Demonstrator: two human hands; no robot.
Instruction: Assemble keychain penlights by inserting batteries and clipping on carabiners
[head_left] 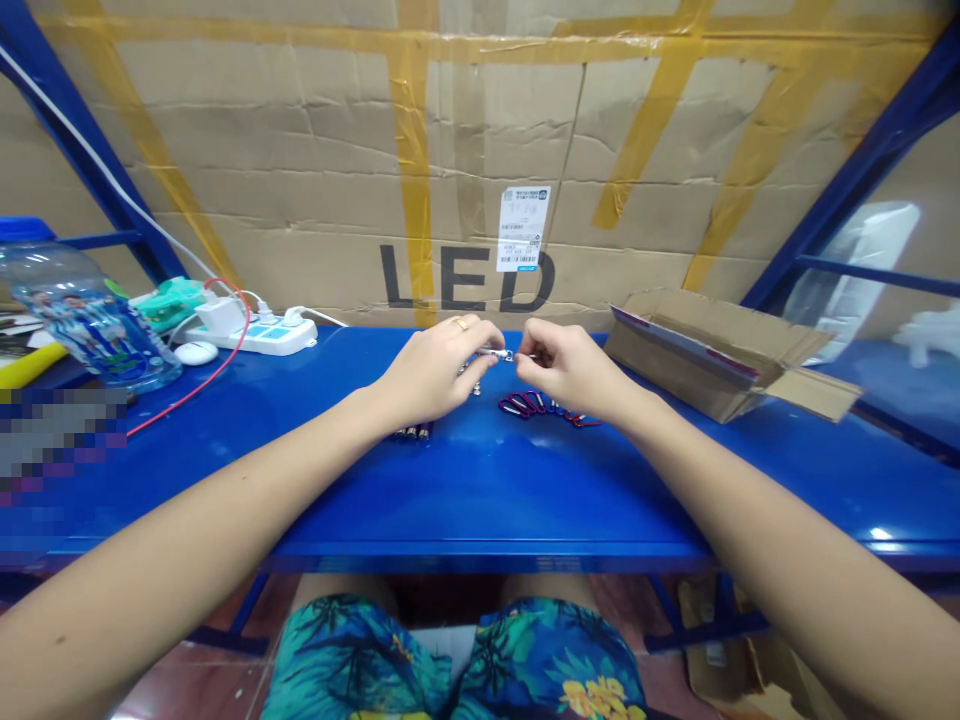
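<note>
My left hand [442, 368], with a ring on one finger, pinches a small silvery metal fitting [495, 353] whose looped end points right. Close beside that end, my right hand [561, 362] has its thumb and fingers pressed together; whatever is between them is too small to name. Both hands are just above the blue table. Below my right hand lies a row of small carabiners [525, 404] in purple, red and blue. Several dark pieces with metal ends [414, 433] lie under my left wrist, partly hidden by it. More small metal bits [476, 390] show beside my left fingers.
The blue table [487, 500] backs onto a large taped cardboard box [315, 200] marked LED. An open carton [682, 365] stands at right. On the left are a blue-capped bottle [97, 320], a white power strip [277, 338] with plugs, and a red cable [225, 368].
</note>
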